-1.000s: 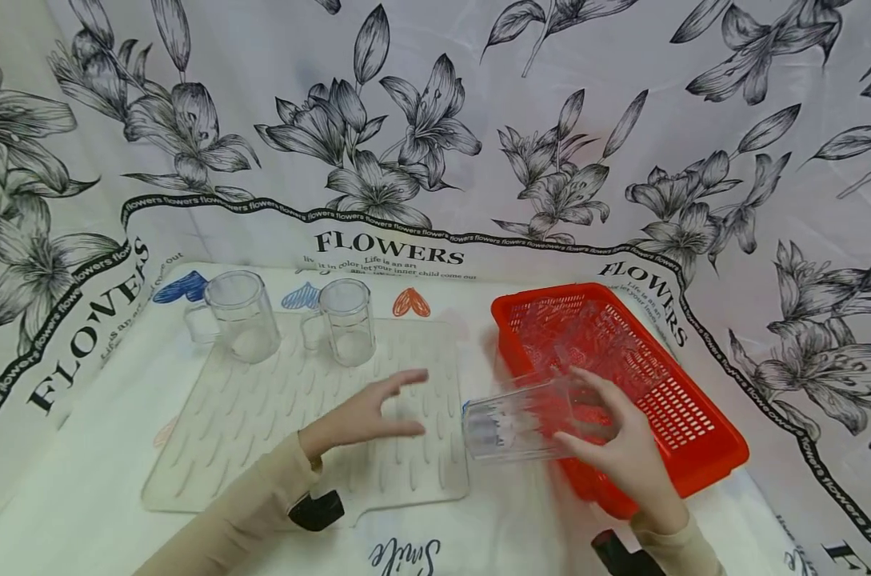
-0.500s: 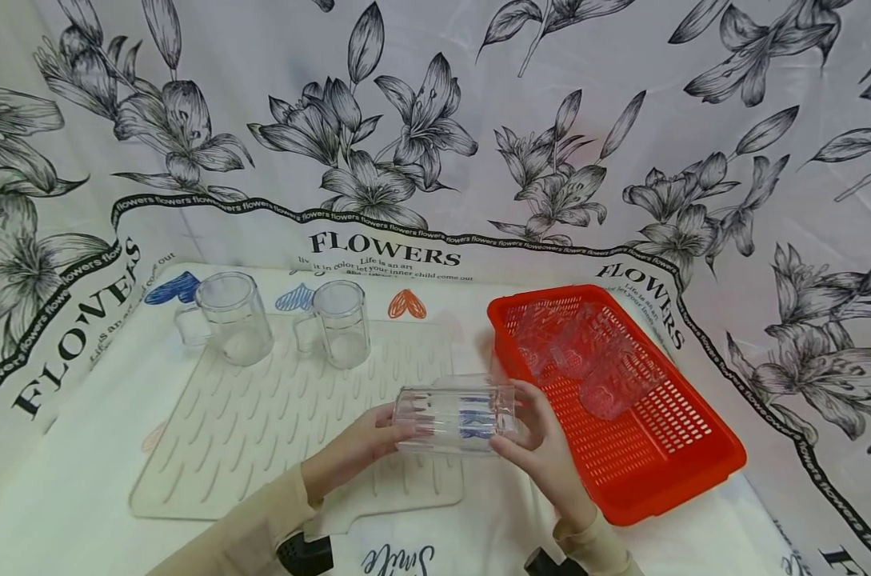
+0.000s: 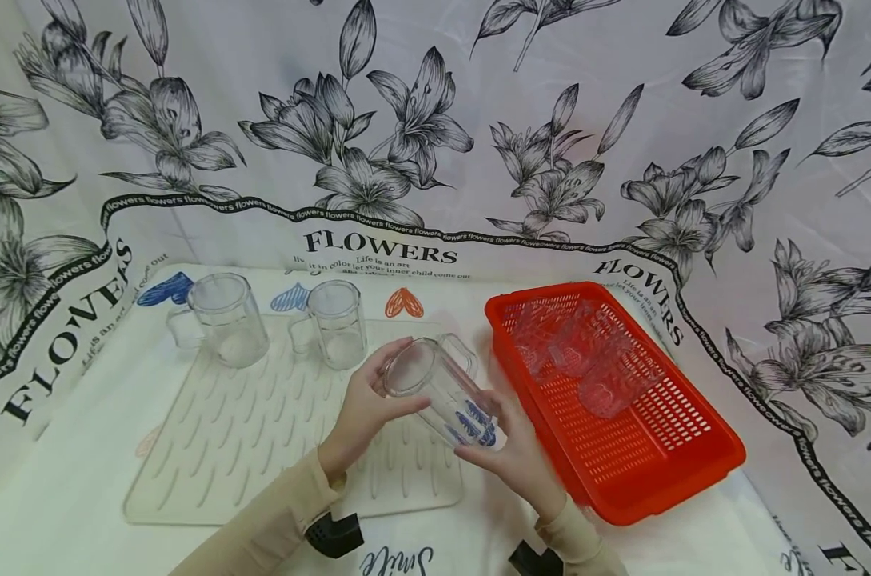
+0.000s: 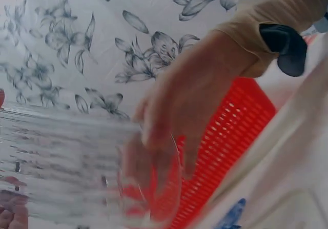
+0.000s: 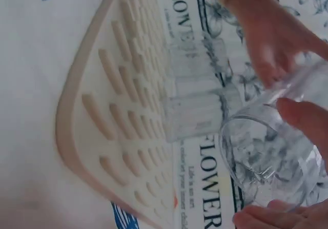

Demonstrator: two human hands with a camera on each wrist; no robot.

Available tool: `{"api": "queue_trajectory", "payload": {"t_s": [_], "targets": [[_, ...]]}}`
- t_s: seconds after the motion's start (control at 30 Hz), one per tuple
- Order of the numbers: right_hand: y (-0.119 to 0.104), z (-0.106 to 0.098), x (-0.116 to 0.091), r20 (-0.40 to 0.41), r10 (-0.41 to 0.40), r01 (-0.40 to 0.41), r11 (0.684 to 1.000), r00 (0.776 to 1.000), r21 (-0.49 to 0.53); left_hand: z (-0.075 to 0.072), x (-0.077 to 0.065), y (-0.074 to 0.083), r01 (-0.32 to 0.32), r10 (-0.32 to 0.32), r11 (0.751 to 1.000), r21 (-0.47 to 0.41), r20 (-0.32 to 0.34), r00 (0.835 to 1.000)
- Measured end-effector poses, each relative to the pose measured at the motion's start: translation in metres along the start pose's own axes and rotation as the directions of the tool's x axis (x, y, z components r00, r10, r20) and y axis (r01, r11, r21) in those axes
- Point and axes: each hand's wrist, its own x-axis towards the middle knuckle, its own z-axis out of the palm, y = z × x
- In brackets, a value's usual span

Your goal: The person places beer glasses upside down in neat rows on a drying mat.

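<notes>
Glass mug point(image 3: 442, 394), clear and tall, is hanging aslant in the air between the person's two hands, above the right edge of the pale ridged mat point(image 3: 262, 448). The left hand point(image 3: 361, 410) is clasping its upper-left end, the thumb lying along the near side and the fingers reaching round the far side. The right hand point(image 3: 517, 456) is holding the lower end between thumb and fingers, so both are keeping a firm grip on the same glass. Its handle is pointing away from the person, and blue marks are showing through its lower part.

On the far part of the mat two more clear mugs are standing upright: a wide mug point(image 3: 232, 324) at the left corner and a narrower mug point(image 3: 340, 328) just beside it, their handles both pointing left. To the right of the mat a red basket point(image 3: 665, 500) is sitting at a slant, and several clear glasses point(image 3: 611, 380) are lying in its far half, overlapping so much that I'm not managing to count them. White cloth point(image 3: 61, 504) with lettering and coloured hearts is covering the table, and line-drawn lilies are filling the backdrop point(image 3: 435, 208). Beige sleeves point(image 3: 255, 524) are covering both forearms.
</notes>
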Motion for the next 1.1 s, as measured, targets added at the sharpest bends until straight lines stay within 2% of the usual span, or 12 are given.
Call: {"api": "queue_trajectory", "payload": {"t_s": [0.1,0.17,0.23,0.33,0.47,0.57,0.73,0.83,0.97,1.1], "targets": [[0.001,0.009,0.003,0.071,0.033,-0.028,0.997,0.997,-0.073,0.013,0.007,0.006,-0.127,0.124,0.984,0.128,0.035,0.992],[0.003,0.013,0.005,0.132,0.039,-0.026,0.995,0.991,-0.096,0.020,0.010,0.007,-0.158,0.150,0.964,0.212,0.056,0.987],[0.007,0.016,0.006,0.184,0.042,-0.023,0.994,0.982,-0.105,0.026,0.011,0.007,-0.151,0.137,0.946,0.287,0.068,0.988],[0.012,0.017,0.009,0.222,0.037,-0.013,0.994,0.974,-0.106,0.031,0.010,0.006,-0.128,0.111,0.928,0.350,0.069,0.991],[0.015,0.019,0.013,0.240,0.033,-0.010,0.995,0.970,-0.099,0.029,0.012,0.007,-0.131,0.120,0.916,0.378,0.055,0.991],[0.016,0.020,0.015,0.261,0.055,-0.035,0.996,0.964,-0.080,0.023,0.020,0.006,-0.127,0.132,0.908,0.399,0.017,0.991],[0.019,0.019,0.014,0.297,0.163,-0.137,0.985,0.941,-0.105,0.011,0.047,-0.007,-0.093,0.139,0.896,0.434,-0.077,0.987],[0.020,0.016,0.012,0.315,0.176,-0.140,0.981,0.933,-0.132,0.003,0.068,-0.017,-0.098,0.164,0.885,0.455,-0.107,0.981],[0.023,0.011,0.009,0.337,0.143,-0.103,0.986,0.930,-0.134,-0.006,0.094,-0.031,-0.125,0.216,0.842,0.525,-0.116,0.970],[0.026,0.009,0.006,0.368,0.137,-0.104,0.989,0.920,-0.108,-0.012,0.110,-0.041,-0.155,0.262,0.793,0.589,-0.100,0.960]]}}
